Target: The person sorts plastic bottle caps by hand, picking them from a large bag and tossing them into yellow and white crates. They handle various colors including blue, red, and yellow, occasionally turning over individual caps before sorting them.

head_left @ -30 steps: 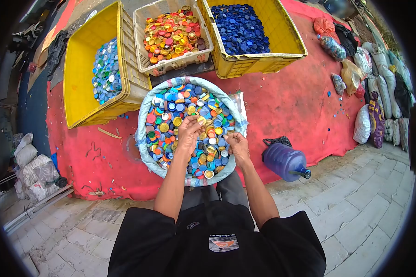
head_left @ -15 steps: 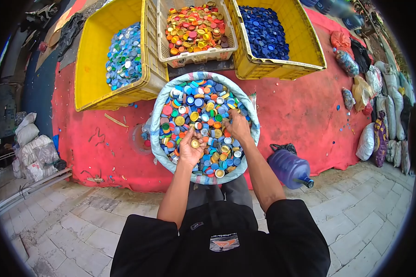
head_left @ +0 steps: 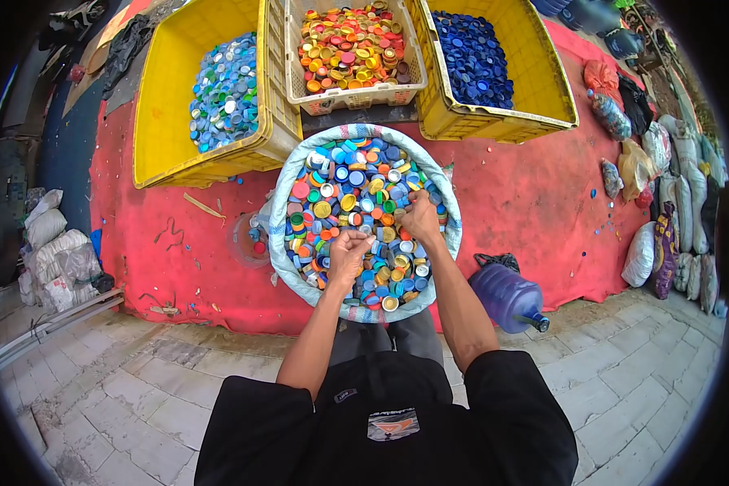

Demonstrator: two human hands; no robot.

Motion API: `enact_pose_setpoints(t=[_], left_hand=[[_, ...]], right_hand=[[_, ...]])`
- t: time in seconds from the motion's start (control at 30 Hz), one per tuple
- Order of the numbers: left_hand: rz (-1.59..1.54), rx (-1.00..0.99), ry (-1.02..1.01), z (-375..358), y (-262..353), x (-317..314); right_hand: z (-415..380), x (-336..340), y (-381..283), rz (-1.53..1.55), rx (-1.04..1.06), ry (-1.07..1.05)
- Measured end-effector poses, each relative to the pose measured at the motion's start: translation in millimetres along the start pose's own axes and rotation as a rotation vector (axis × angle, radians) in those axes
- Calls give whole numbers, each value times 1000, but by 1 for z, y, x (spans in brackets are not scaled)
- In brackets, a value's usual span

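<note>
A round sack (head_left: 447, 243) with a rolled pale-blue rim stands in front of me, filled with mixed bottle caps (head_left: 348, 201) in blue, white, yellow, orange, red and green. Over the lower middle of the caps, my left hand (head_left: 348, 254) is closed, its fingers curled with the thumb against them. A cap seems to be at its fingertips, though the palm is hidden. Farther right, my right hand (head_left: 419, 219) reaches down into the caps with fingers pinched by a gold cap (head_left: 398, 215). The fingertips are partly hidden.
Beyond the sack stand a yellow crate (head_left: 158, 121) of light-blue and green caps, a white crate (head_left: 356, 99) of yellow and red caps, and another yellow crate (head_left: 535, 89) of dark-blue caps. A water jug (head_left: 506, 296) lies at right; filled sacks (head_left: 57, 267) are at left.
My left hand has turned from palm up, where a gold cap showed, to fingers curled inward, and moved slightly right. My right hand stays among the caps. The view has shifted slightly.
</note>
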State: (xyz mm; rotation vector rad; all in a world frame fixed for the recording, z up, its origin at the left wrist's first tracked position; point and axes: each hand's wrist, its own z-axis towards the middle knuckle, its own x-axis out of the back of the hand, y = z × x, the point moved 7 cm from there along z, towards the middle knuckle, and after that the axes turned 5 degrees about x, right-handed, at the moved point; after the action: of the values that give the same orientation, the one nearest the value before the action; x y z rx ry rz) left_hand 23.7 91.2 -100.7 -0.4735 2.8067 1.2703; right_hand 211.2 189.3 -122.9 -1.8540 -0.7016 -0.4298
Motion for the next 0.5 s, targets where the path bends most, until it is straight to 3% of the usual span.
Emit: enact_pose_setpoints(t=[0.13, 0.23, 0.3, 0.37, 0.5], left_hand=[[298, -162, 22, 10, -7, -8], [549, -346, 14, 16, -3, -24], [755, -498, 15, 11, 14, -41], [852, -510, 16, 13, 18, -54], [1029, -524, 24, 14, 22, -77]], right_hand=[[-10, 10, 6, 508, -37, 101], [-33, 25, 8, 1224, -241, -94], [-49, 36, 1, 1513, -210, -123], [-59, 39, 10, 1758, -183, -186], [-78, 44, 12, 1765, -188, -204]])
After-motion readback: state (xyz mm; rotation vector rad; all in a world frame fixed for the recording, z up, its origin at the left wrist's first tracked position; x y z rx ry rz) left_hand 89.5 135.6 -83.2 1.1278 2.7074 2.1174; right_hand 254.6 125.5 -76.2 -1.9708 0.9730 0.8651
